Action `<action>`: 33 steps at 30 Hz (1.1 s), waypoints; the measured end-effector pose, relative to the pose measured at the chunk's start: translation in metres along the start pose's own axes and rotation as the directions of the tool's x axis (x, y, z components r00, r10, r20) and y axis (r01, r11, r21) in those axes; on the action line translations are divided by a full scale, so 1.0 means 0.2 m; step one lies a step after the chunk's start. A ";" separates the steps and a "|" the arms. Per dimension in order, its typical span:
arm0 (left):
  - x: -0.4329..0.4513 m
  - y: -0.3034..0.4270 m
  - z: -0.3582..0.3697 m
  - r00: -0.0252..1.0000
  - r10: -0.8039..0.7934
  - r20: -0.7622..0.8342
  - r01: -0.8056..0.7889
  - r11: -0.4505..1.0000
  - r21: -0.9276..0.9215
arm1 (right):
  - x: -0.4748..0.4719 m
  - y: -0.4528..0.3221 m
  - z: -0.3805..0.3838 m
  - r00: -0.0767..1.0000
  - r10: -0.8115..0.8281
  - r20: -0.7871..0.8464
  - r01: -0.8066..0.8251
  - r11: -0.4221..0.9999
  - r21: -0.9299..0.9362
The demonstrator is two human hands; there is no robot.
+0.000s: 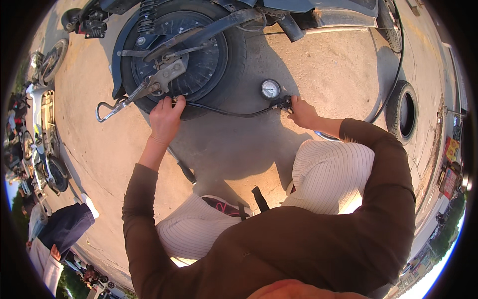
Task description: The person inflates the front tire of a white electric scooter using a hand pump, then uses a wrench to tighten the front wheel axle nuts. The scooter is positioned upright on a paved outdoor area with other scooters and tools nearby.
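In front of me is the rear wheel of a two-wheeler, its black tyre (238, 48) around a dark hub (203, 71). My left hand (166, 117) pinches the end of a thin black hose (231, 113) at the lower rim; its fingers hide the fitting. My right hand (304, 114) grips the handle of a tyre inflator (282, 102), held above the concrete to the wheel's right. A round dial gauge (270, 89) tops the inflator, and the thin hose joins it to my left hand. A spring-loaded metal stand (125, 102) juts out left of that hand.
A loose tyre (394, 112) stands at the right, beside a long black air hose (399, 71). Near my shoe (224, 205) lies a black-handled tool (185, 171). Parked two-wheelers (46, 138) line the left side. Another person (67, 228) is at the lower left.
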State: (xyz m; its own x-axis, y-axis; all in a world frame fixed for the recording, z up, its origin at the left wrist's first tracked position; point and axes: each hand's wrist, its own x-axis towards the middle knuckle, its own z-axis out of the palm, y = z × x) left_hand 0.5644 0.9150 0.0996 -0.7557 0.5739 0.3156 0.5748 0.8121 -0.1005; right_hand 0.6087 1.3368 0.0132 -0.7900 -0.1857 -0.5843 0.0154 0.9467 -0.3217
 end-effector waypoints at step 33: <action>0.00 -0.01 -0.02 1.000 -0.016 0.001 0.016 1.000 -0.009 | 0.01 -0.03 0.00 0.999 0.031 0.014 -0.031 1.000 -0.006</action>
State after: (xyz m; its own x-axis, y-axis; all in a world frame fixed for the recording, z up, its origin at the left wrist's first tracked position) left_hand 0.5655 0.9134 0.1043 -0.7649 0.5612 0.3162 0.5656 0.8200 -0.0871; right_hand 0.6073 1.3308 0.0147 -0.7805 -0.1598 -0.6044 0.0362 0.9536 -0.2989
